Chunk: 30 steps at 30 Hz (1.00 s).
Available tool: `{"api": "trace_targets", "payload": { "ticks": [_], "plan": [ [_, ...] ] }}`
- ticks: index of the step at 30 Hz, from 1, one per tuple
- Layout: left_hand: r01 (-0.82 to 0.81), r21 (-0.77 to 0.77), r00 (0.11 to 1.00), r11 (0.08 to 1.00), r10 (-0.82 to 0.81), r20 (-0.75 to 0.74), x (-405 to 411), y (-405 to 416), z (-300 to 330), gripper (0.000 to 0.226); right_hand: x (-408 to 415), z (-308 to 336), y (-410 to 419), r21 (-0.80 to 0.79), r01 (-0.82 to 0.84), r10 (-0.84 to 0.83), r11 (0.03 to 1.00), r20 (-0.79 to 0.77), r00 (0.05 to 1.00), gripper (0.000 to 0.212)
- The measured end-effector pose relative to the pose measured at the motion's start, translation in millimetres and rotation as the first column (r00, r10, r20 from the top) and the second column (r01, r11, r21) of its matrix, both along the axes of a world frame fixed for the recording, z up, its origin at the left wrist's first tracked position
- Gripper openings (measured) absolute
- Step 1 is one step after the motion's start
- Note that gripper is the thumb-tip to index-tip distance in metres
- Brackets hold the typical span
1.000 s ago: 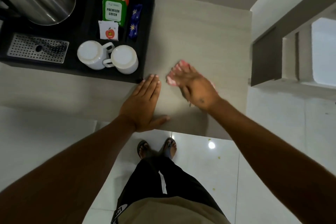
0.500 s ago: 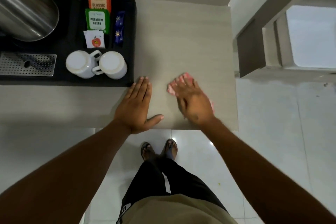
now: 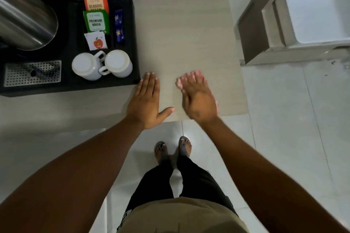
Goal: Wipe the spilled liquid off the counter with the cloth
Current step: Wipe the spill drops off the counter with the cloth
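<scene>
Presently, from your head camera, your left hand (image 3: 146, 100) lies flat and released on the pale surface (image 3: 181, 34), palm down, fingers together and thumb spread toward the near edge, its fingertips just beside the corner of the black tray (image 3: 72, 85). Your right hand (image 3: 198, 98) is also flat, fingers extended, pressing down on the pink cloth (image 3: 197, 73); only slivers of cloth show beyond the fingertips and along the hand's outer side, so the cloth lies beneath the palm near the front right part of the surface. No liquid can be made out on the surface. On the tray stand two white mugs (image 3: 102, 65) upside down and touching, tea sachets (image 3: 96, 21) behind them, a steel kettle (image 3: 24, 22) and a perforated drip grate (image 3: 32, 73). Below the surface edge, your feet in sandals (image 3: 172, 147) stand on the white tiled floor (image 3: 284, 138).
</scene>
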<state>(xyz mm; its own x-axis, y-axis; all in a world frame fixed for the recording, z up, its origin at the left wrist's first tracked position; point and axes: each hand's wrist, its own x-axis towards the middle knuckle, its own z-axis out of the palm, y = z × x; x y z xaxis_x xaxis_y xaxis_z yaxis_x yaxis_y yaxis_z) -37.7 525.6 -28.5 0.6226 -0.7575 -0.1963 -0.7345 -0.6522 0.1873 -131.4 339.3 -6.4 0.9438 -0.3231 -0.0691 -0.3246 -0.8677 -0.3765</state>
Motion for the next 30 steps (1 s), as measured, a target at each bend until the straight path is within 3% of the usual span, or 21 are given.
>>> {"api": "trace_targets", "payload": {
  "ticks": [4,8,13,17,21,23,28,30],
  "plan": [
    [-0.005,0.011,0.999,1.000,0.005,0.032,-1.3,1.3,-3.7,0.114,-60.8,0.8,-17.0,0.044,0.140,-0.141,0.989,0.003,0.990,0.055],
    [-0.006,0.044,0.999,0.999,0.004,0.041,-0.8,1.0,-6.1,0.114,-44.9,10.0,-81.7,0.033,0.405,-0.406,0.914,0.023,0.914,0.027],
    [-0.001,0.013,0.999,1.000,0.001,0.048,0.2,0.7,-7.9,0.114,20.2,-0.3,-52.7,0.043,0.247,-0.246,0.968,-0.014,0.969,0.045],
    [0.001,0.012,0.997,1.000,-0.002,0.074,0.3,0.8,-10.6,0.115,-10.5,-3.6,21.0,0.015,0.079,-0.079,0.997,0.068,0.995,0.042],
    [0.004,0.053,0.998,0.999,-0.007,0.055,0.3,0.4,-8.8,0.114,-47.5,-8.9,-5.1,-0.005,0.161,-0.161,0.987,0.005,0.987,0.052],
    [-0.001,0.077,0.999,0.997,-0.002,0.050,1.1,-1.2,-6.6,0.114,-42.2,-9.1,-36.6,-0.023,0.251,-0.251,0.968,0.008,0.968,0.043],
    [-0.035,0.089,0.999,0.995,0.033,0.018,0.3,-21.2,-4.3,0.112,38.2,-6.0,-103.1,-0.001,0.341,-0.341,0.940,0.004,0.940,0.041],
    [-0.043,0.090,0.999,0.995,0.041,0.024,2.5,-29.1,-2.4,0.112,71.5,-8.1,-95.4,0.041,0.275,-0.276,0.961,0.010,0.961,0.043]
  ]
}}
